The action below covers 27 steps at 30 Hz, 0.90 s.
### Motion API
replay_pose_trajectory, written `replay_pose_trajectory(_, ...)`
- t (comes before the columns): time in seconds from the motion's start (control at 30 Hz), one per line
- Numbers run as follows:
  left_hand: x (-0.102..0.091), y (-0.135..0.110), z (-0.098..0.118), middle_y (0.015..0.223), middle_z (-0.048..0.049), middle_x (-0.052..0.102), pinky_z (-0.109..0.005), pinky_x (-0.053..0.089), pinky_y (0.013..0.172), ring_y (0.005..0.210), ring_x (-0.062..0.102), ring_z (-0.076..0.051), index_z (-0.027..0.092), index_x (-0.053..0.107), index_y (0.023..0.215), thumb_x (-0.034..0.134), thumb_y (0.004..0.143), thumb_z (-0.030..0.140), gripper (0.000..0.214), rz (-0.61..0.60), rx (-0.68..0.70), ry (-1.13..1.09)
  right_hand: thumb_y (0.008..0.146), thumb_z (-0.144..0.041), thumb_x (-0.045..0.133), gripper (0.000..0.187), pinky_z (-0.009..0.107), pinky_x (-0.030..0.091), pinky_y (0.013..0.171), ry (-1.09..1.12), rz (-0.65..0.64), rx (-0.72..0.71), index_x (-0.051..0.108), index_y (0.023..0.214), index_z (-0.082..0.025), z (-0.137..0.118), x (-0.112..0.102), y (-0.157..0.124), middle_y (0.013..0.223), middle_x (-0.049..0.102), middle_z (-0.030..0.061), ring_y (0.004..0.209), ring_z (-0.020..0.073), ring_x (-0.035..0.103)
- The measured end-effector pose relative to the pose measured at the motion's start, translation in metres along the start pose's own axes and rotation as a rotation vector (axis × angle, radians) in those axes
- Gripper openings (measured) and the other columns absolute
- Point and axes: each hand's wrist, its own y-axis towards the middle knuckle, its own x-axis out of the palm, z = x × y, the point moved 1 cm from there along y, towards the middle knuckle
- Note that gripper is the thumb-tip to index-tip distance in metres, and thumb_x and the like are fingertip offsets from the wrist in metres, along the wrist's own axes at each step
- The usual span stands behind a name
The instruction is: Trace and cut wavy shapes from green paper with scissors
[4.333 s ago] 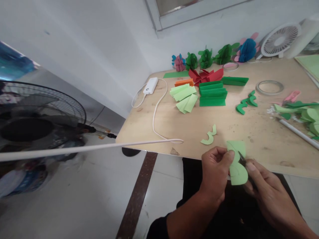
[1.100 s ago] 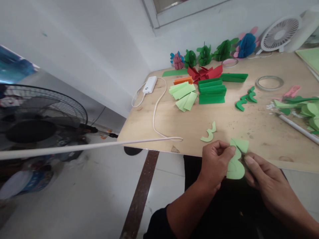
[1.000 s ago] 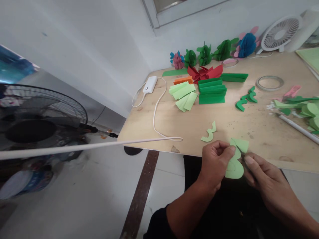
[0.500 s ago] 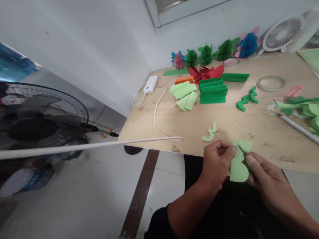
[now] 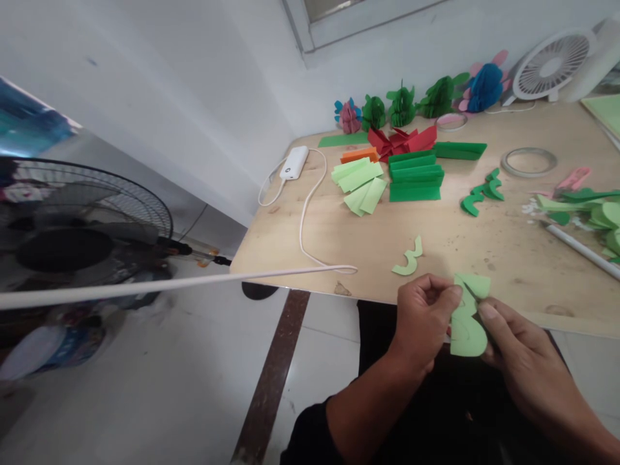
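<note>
My left hand pinches the left edge of a light green paper piece with rounded lobes, held just in front of the near edge of the wooden table. My right hand is closed at the paper's right side, thumb against it, around small scissors that are almost wholly hidden. A curved light green offcut lies on the table just beyond my left hand.
Folded light green strips, dark green strips and red pieces lie mid-table. Paper balls line the wall. A power bank with white cable, tape ring, small fan, floor fan.
The green paper has turned slightly between my hands and its upper flap has spread away to the right. Both hands stay at the table edge.
</note>
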Motion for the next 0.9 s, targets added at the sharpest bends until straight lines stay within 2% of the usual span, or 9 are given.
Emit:
replay_pose_trajectory(0.13,0.0005,0.0010,0.0008,0.056,0.0037,0.052,-0.021,0.033,0.047,0.049,0.041,-0.006,0.016,0.059,0.066,0.078,0.064,0.040,0.031,-0.004,0.003,-0.014,0.084,-0.056,0.057,0.035,0.030,0.034,0.039,-0.023,0.001,-0.010,0.055,0.065,-0.027,0.0007,-0.0013,0.0007,0.051,0.046,-0.0024,0.045,0.0140,0.039)
replay_pose_trajectory(0.27,0.0011,0.0010,0.0020,0.055,0.0044,0.050,-0.021,0.034,0.046,0.047,0.040,-0.006,0.016,0.057,0.066,0.076,0.066,0.040,0.030,-0.021,0.008,-0.003,0.083,-0.055,0.059,0.032,0.030,0.039,0.039,-0.010,-0.013,-0.040,0.059,0.068,-0.027,-0.0020,-0.0018,0.0015,0.051,0.047,-0.0024,0.045,0.0147,0.042)
replay_pose_trajectory(0.43,0.0016,-0.0009,0.0032,0.054,0.0051,0.047,-0.022,0.036,0.047,0.046,0.039,-0.006,0.016,0.057,0.066,0.076,0.068,0.042,0.032,-0.042,0.016,0.013,0.083,-0.055,0.059,0.030,0.029,0.044,0.040,-0.002,-0.015,-0.039,0.066,0.080,-0.027,-0.0046,-0.0014,0.0022,0.057,0.055,-0.0015,0.047,0.0157,0.047)
replay_pose_trajectory(0.53,0.0012,-0.0010,0.0027,0.054,0.0052,0.047,-0.022,0.036,0.048,0.047,0.040,-0.006,0.016,0.057,0.067,0.076,0.068,0.043,0.033,-0.041,0.019,0.016,0.080,-0.056,0.063,0.029,0.029,0.046,0.041,0.021,-0.023,-0.016,0.066,0.077,-0.027,-0.0048,-0.0012,0.0024,0.058,0.055,-0.0013,0.050,0.0162,0.051)
replay_pose_trajectory(0.77,-0.0003,0.0006,0.0002,0.056,0.0044,0.049,-0.022,0.035,0.047,0.047,0.040,-0.006,0.016,0.057,0.067,0.074,0.069,0.037,0.026,-0.029,0.026,0.030,0.085,-0.052,0.058,0.029,0.028,0.038,0.037,-0.023,-0.020,-0.088,0.061,0.070,-0.027,-0.0045,-0.0020,0.0026,0.051,0.049,-0.0024,0.044,0.0143,0.042)
replay_pose_trajectory(0.9,-0.0007,0.0005,0.0002,0.056,0.0039,0.051,-0.021,0.032,0.046,0.048,0.039,-0.006,0.016,0.058,0.069,0.071,0.069,0.032,0.020,-0.019,0.037,0.023,0.085,-0.051,0.058,0.031,0.028,0.036,0.037,-0.056,-0.004,-0.071,0.056,0.066,-0.027,-0.0022,-0.0024,0.0029,0.051,0.047,-0.0021,0.045,0.0143,0.042)
